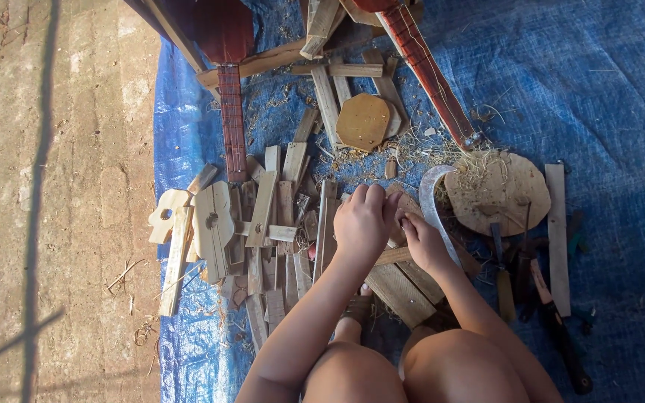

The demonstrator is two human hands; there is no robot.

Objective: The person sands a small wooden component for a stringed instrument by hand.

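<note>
Two hands, left hand [363, 220] and right hand [421, 240], fingers clenched on a small wood piece [397, 233], over blue tarp [606, 89]

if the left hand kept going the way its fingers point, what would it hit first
The left hand points up the picture, away from the person. Past the small wood piece it grips come shavings, then probably the octagonal wood plate; depth is hard to judge.
</note>
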